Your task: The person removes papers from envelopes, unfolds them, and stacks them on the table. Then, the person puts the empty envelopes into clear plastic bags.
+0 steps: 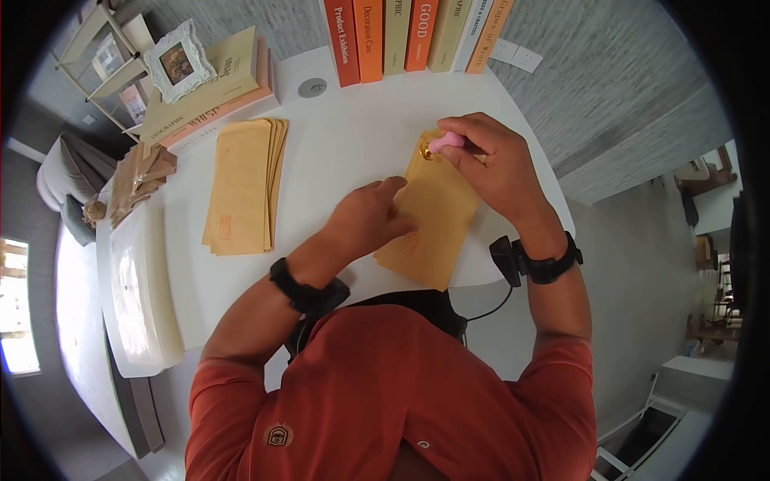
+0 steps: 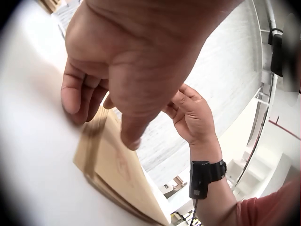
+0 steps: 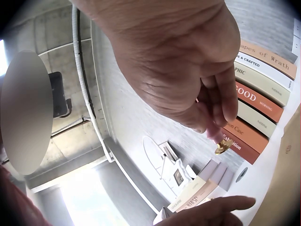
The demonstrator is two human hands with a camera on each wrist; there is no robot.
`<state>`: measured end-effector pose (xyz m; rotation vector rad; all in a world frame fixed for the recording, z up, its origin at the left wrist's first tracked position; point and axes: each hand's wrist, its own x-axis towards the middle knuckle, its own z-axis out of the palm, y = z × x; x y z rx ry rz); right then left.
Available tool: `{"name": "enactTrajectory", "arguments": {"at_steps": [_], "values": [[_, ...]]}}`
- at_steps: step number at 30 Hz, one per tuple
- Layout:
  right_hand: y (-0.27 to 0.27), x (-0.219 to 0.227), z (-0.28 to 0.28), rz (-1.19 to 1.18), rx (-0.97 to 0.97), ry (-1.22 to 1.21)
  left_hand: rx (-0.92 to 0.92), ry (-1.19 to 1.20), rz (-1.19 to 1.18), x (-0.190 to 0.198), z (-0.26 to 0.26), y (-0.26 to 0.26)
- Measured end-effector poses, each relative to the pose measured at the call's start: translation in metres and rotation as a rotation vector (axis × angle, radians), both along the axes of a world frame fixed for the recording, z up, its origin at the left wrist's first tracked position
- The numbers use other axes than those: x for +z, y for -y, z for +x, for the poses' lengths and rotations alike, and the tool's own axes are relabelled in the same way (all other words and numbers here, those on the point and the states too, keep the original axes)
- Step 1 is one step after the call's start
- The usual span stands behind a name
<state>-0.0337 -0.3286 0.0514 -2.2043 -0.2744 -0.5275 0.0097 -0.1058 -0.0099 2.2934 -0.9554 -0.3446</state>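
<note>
My right hand (image 1: 499,160) pinches the pink handle of a seal stamp (image 1: 447,143) between thumb and fingers. In the right wrist view, its round brass head (image 3: 223,146) points away from the hand. In the head view it overlaps the far end of a stack of tan paper envelopes (image 1: 441,212) that lies slanted on the white table. My left hand (image 1: 362,215) is at the left edge of this stack, its fingers loosely bent and its thumb over the top envelope. A faint red print (image 2: 123,165) shows on that envelope in the left wrist view.
Another fanned stack of tan envelopes (image 1: 245,184) lies to the left. Upright books (image 1: 401,40) line the table's back; flat books (image 1: 212,92) carry a white picture frame (image 1: 178,64). Brown paper pieces (image 1: 143,178) and a pale translucent block (image 1: 143,293) stand along the left side.
</note>
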Motion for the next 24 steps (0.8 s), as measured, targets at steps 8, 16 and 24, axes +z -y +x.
{"name": "enactTrajectory", "arguments": {"at_steps": [8, 16, 24], "values": [[0.006, -0.002, -0.008, -0.009, -0.022, -0.083, 0.088, -0.396, -0.239, 0.006, 0.017, -0.029], [-0.039, -0.008, 0.039, -0.011, 0.135, -0.083, 0.204, -0.144, 0.003, -0.006, 0.022, -0.105], [-0.092, -0.043, 0.101, -0.256, 0.21, -0.202, 0.152, -0.113, -0.049, -0.013, 0.025, -0.111]]}}
